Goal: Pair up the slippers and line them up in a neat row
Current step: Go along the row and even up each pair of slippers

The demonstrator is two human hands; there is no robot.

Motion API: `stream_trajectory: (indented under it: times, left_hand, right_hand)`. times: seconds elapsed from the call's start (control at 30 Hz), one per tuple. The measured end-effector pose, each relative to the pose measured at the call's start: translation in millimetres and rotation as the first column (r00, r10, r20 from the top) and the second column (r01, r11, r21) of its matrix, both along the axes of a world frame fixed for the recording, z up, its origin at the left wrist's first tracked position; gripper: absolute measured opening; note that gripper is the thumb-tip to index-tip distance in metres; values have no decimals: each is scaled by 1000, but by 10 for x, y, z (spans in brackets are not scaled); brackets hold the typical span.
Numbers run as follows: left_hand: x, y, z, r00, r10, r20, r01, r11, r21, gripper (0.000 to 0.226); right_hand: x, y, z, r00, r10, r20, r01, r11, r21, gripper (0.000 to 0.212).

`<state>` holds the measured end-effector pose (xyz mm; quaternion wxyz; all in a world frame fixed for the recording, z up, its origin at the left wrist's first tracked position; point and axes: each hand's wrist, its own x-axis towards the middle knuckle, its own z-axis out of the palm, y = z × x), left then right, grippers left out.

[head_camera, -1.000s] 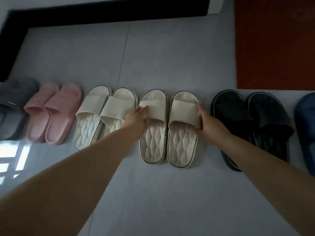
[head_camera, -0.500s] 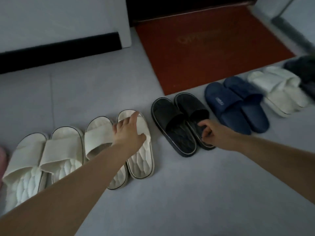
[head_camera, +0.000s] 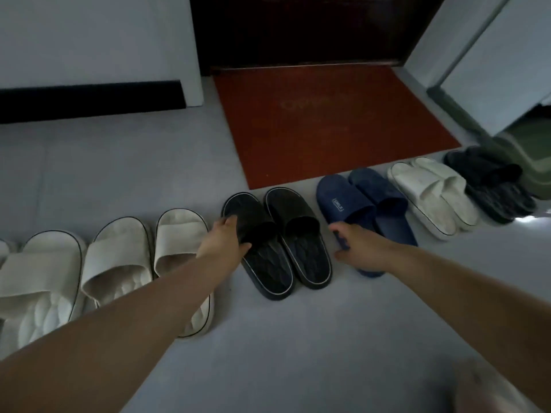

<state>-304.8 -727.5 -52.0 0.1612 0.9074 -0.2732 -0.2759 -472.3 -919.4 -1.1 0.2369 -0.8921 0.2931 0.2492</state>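
Left hand (head_camera: 223, 242) grips the strap of the black slipper (head_camera: 268, 263), fingers over it and thumb at its opening; right hand (head_camera: 357, 248) curls its fingers round the side of the navy slipper (head_camera: 343, 201). Both slippers lie flat on the grey floor (head_camera: 298, 338), in a row just before the red doormat (head_camera: 328, 123). Cream slippers (head_camera: 179, 234) lie to the left, a white pair (head_camera: 429, 192) and a dark pair (head_camera: 492, 180) to the right.
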Motion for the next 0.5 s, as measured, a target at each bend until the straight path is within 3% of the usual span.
stream_trajectory:
  times: [0.17,0.33,0.5]
  left_hand:
    - [-16,-371,-190,995,67,-76,-60,994,92,74]
    - [-59,-441,-337,985,170,34,-173,981,90,75]
    - [-179,-428,-300,969,247,18,-248,963,107,71]
  right_hand:
    - [481,-374,-399,995,73,-63,-68,995,78,89]
    - [659,-633,-663,979,206,12,-205,968,147,80]
    - [652,-848,-812,949,302,88,-315,919,236,82]
